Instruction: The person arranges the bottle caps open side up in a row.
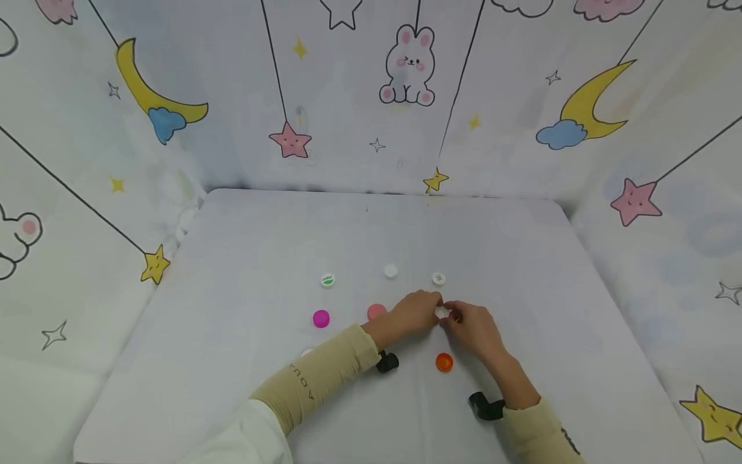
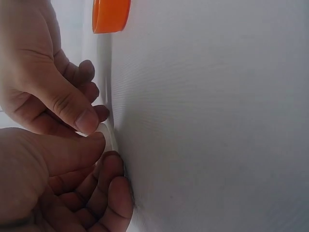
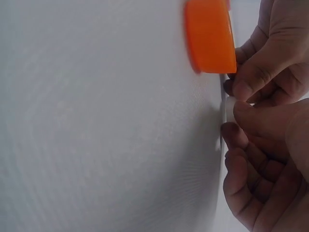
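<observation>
A small white bottle cap (image 1: 442, 312) lies at the tabletop between my two hands. My left hand (image 1: 418, 312) reaches in from the left and pinches its edge with thumb and fingers. From the other side my right hand (image 1: 472, 327) grips the same cap, its thumb and index fingertip on the rim. In the left wrist view the cap (image 2: 107, 137) is mostly hidden by fingertips. The right wrist view shows a white sliver of the cap (image 3: 231, 110) beside the right thumb. An orange cap (image 1: 444, 362) sits nearer me.
Other caps lie spread around: a white one with a green mark (image 1: 328, 280), a plain white one (image 1: 391, 271), a white one with a grey mark (image 1: 438, 278), a magenta one (image 1: 321, 318) and a pink one (image 1: 377, 312). Another whitish piece is partly hidden by my left sleeve (image 1: 315, 380).
</observation>
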Demonstrator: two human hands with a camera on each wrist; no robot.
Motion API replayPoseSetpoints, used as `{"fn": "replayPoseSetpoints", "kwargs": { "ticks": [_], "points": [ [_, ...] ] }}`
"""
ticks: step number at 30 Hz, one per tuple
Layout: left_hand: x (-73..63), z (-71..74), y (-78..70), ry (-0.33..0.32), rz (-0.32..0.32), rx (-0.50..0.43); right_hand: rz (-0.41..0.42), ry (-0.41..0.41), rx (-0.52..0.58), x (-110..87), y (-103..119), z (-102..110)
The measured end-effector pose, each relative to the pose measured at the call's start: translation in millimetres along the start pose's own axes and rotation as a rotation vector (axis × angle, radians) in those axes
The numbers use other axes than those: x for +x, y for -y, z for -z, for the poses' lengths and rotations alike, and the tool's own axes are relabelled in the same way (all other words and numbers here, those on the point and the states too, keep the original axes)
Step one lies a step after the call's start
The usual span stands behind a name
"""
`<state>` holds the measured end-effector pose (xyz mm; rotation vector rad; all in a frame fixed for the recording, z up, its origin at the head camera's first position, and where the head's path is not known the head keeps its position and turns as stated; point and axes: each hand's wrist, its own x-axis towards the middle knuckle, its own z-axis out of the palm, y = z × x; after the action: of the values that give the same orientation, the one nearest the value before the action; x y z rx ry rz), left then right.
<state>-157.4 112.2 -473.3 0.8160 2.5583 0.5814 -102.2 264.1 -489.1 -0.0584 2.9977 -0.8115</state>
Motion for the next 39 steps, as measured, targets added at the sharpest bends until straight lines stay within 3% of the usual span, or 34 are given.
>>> {"fn": "replayPoseSetpoints", "kwargs": {
  "ticks": [6, 15, 22, 26, 30, 39],
  "points": [
    [-2.7, -8.5, 1.8, 0.0, -0.019, 0.043, -0.017, 0.023, -0.004, -3.2, 0, -5],
    [-3.9, -4.8, 5.4, -0.039, -0.038, 0.064, -0.012, 0.012, -0.001, -2.3, 7, -1],
    [-17.0, 18.0, 20.7, -0.132, -0.027, 0.009, -0.011, -0.005, 0.013, -3.8, 15, 9],
    [-28.8, 34.0, 36.7, -0.166, -0.012, -0.053, 0.024, -0.006, 0.033, 0.5, 24, 6],
    [-44.6, 42.1, 53.4, -0.217, 0.026, -0.048, 0.071, 0.009, 0.043, 7.0, 38, -3],
    [-79.8, 36.3, 78.1, -0.252, 0.141, -0.005, 0.119, 0.115, 0.016, 16.6, 80, -20]
  ]
}}
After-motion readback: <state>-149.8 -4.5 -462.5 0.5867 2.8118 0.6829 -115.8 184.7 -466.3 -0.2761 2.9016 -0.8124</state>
